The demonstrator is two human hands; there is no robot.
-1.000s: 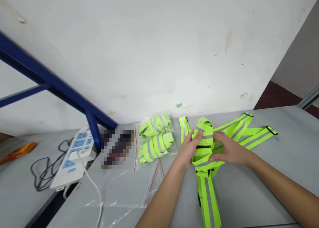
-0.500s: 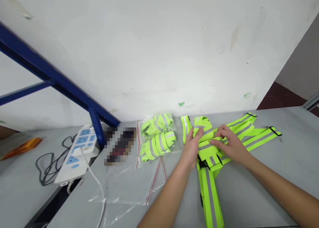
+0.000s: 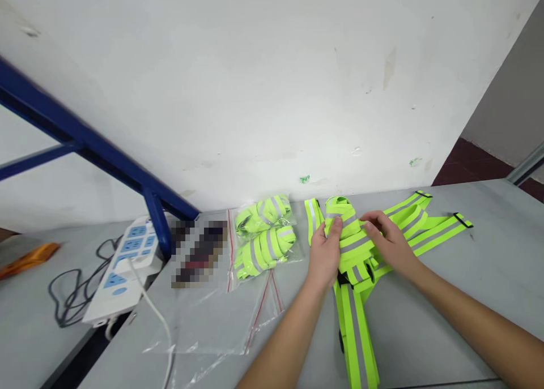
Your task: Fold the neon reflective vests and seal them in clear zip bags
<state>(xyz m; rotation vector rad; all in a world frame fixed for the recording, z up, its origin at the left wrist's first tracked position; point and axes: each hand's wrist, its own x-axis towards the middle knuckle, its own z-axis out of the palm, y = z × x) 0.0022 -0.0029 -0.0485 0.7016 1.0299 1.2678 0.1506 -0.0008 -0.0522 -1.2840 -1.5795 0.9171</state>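
A neon-yellow reflective strap (image 3: 355, 245) with silver stripes lies bundled between my two hands, its layers folded over one another. My left hand (image 3: 326, 252) grips the bundle's left side, thumb on top. From the right, my right hand (image 3: 389, 240) pinches the strap, its fingers curled near the folds. Long loose bands (image 3: 360, 338) run from the bundle toward the front edge. More bands with black buckles (image 3: 462, 220) spread to the right behind my right hand. Left of my left hand lie two clear bags of rolled reflective straps (image 3: 266, 252).
Flat clear zip bags (image 3: 212, 324) with red seal lines lie at the front left. A white power strip (image 3: 123, 270) with cables sits by a blue metal frame (image 3: 157, 219). The white wall (image 3: 272, 94) rises behind the grey table (image 3: 433, 315). An orange item (image 3: 34, 259) lies far left.
My right hand has shifted slightly up along the strap, its fingers closing nearer the folds. My left hand keeps its hold. The whole view has shifted a little.
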